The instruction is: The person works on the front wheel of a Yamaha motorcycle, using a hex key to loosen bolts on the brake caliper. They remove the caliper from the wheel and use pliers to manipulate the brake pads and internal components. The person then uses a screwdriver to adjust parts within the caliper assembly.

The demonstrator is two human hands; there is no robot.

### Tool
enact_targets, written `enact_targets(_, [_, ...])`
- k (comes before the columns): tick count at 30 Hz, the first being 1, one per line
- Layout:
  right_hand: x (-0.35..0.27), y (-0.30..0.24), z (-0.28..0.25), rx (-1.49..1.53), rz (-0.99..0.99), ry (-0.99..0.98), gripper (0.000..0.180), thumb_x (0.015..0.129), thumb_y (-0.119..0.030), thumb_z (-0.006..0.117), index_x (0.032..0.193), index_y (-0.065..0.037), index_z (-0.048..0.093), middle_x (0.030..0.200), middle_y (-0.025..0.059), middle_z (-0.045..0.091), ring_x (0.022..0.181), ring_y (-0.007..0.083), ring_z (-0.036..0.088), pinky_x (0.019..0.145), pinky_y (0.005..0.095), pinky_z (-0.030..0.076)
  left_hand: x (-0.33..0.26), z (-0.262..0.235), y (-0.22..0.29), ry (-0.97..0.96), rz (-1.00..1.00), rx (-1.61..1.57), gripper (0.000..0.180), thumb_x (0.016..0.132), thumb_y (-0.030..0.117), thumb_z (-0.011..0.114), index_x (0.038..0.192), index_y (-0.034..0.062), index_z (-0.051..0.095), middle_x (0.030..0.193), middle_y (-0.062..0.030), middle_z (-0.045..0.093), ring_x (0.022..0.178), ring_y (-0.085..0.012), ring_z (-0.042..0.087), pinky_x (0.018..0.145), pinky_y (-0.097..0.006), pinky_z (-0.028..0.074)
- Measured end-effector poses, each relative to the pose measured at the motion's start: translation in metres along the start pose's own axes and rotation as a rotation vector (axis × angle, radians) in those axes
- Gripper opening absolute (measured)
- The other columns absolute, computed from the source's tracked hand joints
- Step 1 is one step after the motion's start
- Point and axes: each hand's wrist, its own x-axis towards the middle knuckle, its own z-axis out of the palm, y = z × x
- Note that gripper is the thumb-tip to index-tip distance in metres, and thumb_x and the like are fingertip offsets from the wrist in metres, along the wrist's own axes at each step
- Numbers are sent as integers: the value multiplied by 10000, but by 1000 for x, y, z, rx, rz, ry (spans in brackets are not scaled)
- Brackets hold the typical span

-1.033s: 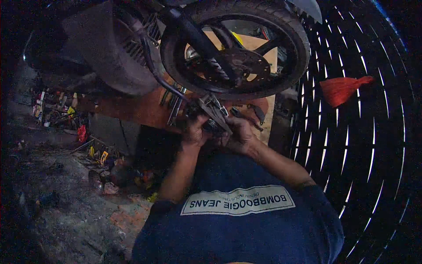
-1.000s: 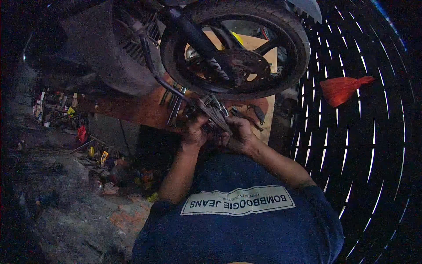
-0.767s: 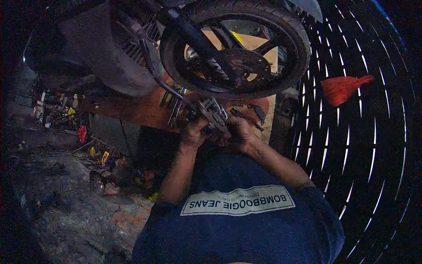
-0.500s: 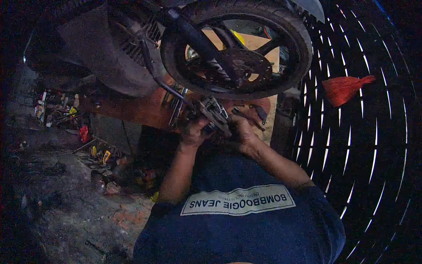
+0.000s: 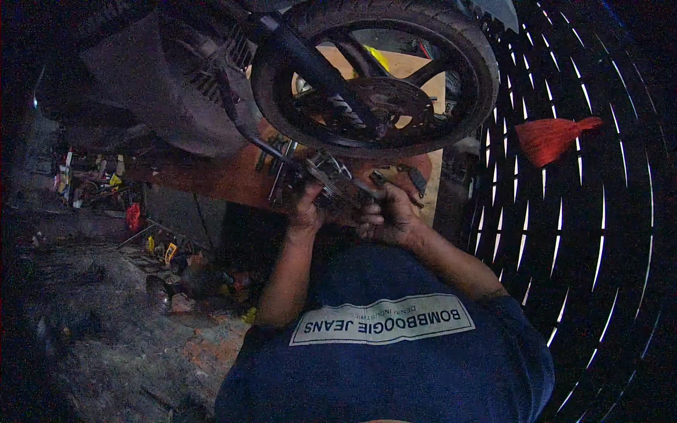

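Observation:
Below the motorcycle's front wheel (image 5: pixel 465 116) I hold a metal brake caliper (image 5: pixel 330 171), tilted, close to the wheel's lower edge. My left hand (image 5: pixel 307 208) is closed around its left side. My right hand (image 5: pixel 393 215) has its fingers curled in a pinch beside the caliper's right end. A narrow dark piece (image 5: pixel 367 189) runs from those fingers toward the caliper; its kind is too dim to tell. The brake disc (image 5: pixel 412 106) sits on the wheel, just above my hands, with the fork leg (image 5: pixel 310 60) crossing it.
Several hand tools (image 5: pixel 281 166) lie on the reddish-brown board (image 5: pixel 233 176) left of the caliper. Small dark parts (image 5: pixel 412 180) rest on the right. A red tassel-shaped thing (image 5: pixel 553 139) hangs by the slatted wall. Clutter (image 5: pixel 169 254) covers the floor at left.
My right hand has drawn slightly away from the caliper and turned, its fingers now curled. The caliper has tilted and shifted slightly left in my left hand.

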Motion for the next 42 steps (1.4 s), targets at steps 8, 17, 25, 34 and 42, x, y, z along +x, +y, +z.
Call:
enact_targets(8, [-25, -48, -71, -692, -678, 473, 342, 863, -396, 540, 977, -78, 594, 861, 80, 575, 672, 192, 533, 689, 328, 451, 3, -36, 7, -14, 67, 142, 436, 778, 81, 608, 1199, 27, 512, 1158, -98, 562, 1049, -237, 565, 885, -371, 477])
enact_targets(17, [-19, -134, -278, -1301, -1215, 1068, 364, 857, -351, 627, 965, -3, 618, 812, 83, 622, 720, 204, 585, 682, 335, 468, 6, -22, 8, -14, -9, 15, 571, 723, 220, 665, 1231, 34, 485, 1163, -120, 560, 1065, -270, 557, 912, -391, 471])
enact_targets(25, [6, -116, -216, -1542, -886, 1308, 434, 860, -392, 596, 777, 30, 650, 686, 184, 631, 655, 242, 616, 632, 379, 457, 7, 2, 9, -179, -88, -254, 591, 722, 255, 632, 1243, 25, 472, 1200, -139, 539, 1097, -309, 538, 929, -419, 465])
enact_targets(34, [15, -60, -146, -1669, -1075, 723, 272, 861, -180, 603, 1035, 29, 606, 1001, 184, 645, 892, 273, 631, 766, 361, 482, 5, 10, 13, -6, -12, 185, 443, 789, 95, 590, 1215, 19, 496, 1071, -95, 603, 1003, -225, 587, 872, -357, 486])
enact_targets(42, [9, -50, -127, -2421, -866, 877, 406, 833, -153, 566, 1217, -39, 503, 1222, 211, 498, 1005, 358, 562, 803, 457, 478, -3, 5, 22, 46, 48, 366, 518, 804, 75, 631, 1275, 10, 424, 1107, -114, 569, 1041, -235, 556, 937, -366, 425])
